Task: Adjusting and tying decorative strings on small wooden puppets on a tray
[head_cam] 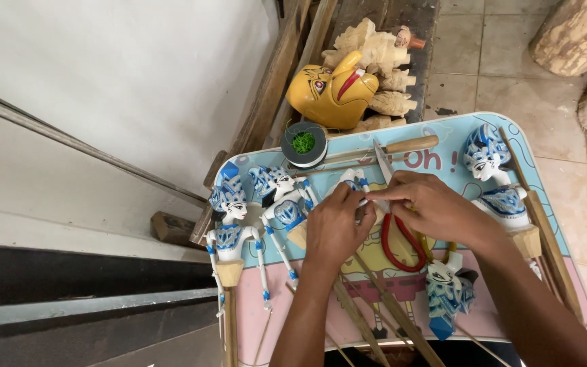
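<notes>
Both hands meet over the middle of the table (484, 129): the left hand (334, 228) and right hand (429, 207) pinch a small blue-and-white puppet (354, 181), mostly hidden beneath the fingers. Just right of that puppet lie scissors (402, 234), red handles partly covered. Left of it rest two more puppets (229, 224); beyond it, a yellow mask (331, 92).

- The tray (443, 129) is crowded. Two puppets (229, 231) lie on its left side, just beside the left hand (334, 228).
- Another puppet (494, 180) lies on the right edge, near the right hand (436, 207).
- Red scissors (399, 234) and sticks (388, 312) lie under the hands.
- A tape roll (304, 144) and a tool (402, 145) block the top.
- A bare patch shows at the tray's bottom left.
</notes>
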